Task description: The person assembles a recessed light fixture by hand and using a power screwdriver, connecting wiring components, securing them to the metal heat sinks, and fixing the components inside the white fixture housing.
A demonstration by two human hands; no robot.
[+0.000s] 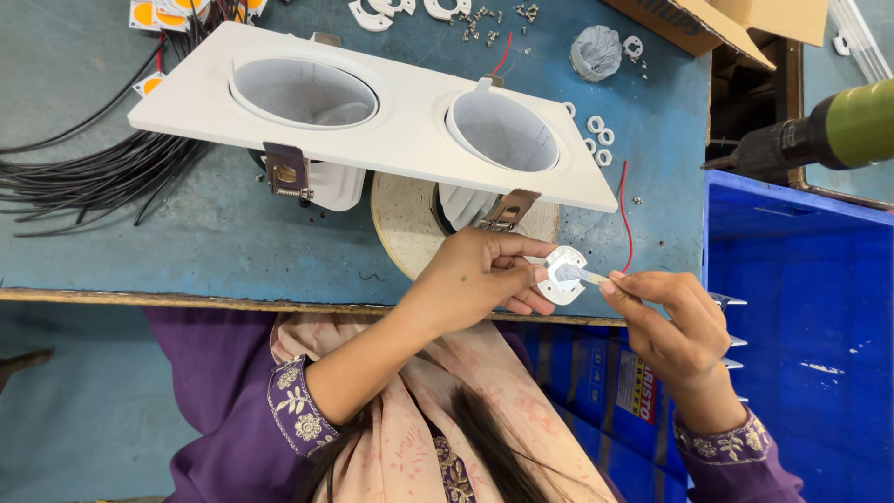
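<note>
The small white plastic holder ring (562, 276) sits pinched in the left hand (480, 275), while the right hand (666, 321), just beside it, pinches a thin pale strip (585, 276) lying across it.

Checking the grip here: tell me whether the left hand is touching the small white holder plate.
Touching. The head view shows the left hand with its fingertips pinching the edge of the small white holder plate, no gap between them.

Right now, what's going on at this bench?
A person holds a small white round holder in the left hand, while the right hand pinches a thin strip against it. A white twin-ring downlight frame rests on the blue bench just behind. Black wires, screws and white rings lie around; a blue bin sits to the right.
</note>
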